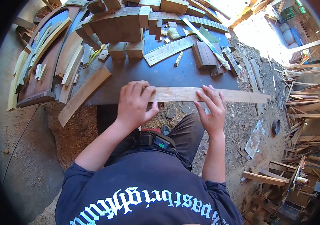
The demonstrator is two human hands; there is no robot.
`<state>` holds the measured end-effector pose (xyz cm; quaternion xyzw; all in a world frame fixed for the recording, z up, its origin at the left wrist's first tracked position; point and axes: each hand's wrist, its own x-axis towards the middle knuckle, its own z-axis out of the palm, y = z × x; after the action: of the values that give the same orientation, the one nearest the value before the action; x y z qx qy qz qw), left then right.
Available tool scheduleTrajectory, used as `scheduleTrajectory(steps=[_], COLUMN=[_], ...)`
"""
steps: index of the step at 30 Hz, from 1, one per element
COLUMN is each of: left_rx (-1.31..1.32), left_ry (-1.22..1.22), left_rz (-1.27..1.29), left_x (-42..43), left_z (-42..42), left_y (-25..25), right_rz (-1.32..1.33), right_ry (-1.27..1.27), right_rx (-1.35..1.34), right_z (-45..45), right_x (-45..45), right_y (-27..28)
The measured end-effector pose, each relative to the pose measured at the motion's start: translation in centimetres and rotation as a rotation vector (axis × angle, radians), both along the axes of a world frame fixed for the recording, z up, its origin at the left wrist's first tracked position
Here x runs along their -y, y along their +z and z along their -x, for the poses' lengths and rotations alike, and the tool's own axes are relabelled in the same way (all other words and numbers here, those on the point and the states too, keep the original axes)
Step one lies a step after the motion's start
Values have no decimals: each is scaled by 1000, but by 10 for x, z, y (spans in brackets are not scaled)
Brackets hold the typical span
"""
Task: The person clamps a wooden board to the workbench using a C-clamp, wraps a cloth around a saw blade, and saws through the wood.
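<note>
A long, thin wooden strip lies crosswise along the near edge of the dark worktable, its right end reaching out past the table. My left hand grips the strip's left end, fingers curled over it and thumb low at the near side. Farther right, my right hand holds the same strip, fingertips on top and thumb by its lower edge. To the left of my left hand, a brown board rests at a slant and sticks out over the near edge.
Stacked wooden blocks stand at the back of the table. Dark blocks and a pale offcut lie beyond the strip. Left is a curved wooden panel bearing slats. Lumber and a machine are at right.
</note>
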<state>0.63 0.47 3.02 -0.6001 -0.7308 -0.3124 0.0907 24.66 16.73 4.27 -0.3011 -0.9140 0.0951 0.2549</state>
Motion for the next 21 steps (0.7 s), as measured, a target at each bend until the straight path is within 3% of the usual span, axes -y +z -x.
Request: scheduleTrajectory(steps=[8,12,13,15,18,19,21], left_rx=[81,145,227,387,517,642,772], left_ry=[-243,-313,-398,-554,-504,-472,-171], left_rz=[15,-129,-58,95,149,159,252], left_x=[-32,-9,-1,9,-5,-17,-34], left_z=[-14,-31,-34,-39,-40,-38,-43], left_y=[13,26,22,5,-64,-84,-115], right_rz=[5,5,5,6,19,3,-29], right_ry=[-83,-79,-81,-80,-92,-87,-79], right_rx=[-47,-64,-67,-82,-130,-146,-179], right_z=[-40,-40,-40,-40,-38,-37,-34], right_x=[-31,-33,-33,-33,-34,-36,-43], right_y=[1,6,8,6,2,-1,-10])
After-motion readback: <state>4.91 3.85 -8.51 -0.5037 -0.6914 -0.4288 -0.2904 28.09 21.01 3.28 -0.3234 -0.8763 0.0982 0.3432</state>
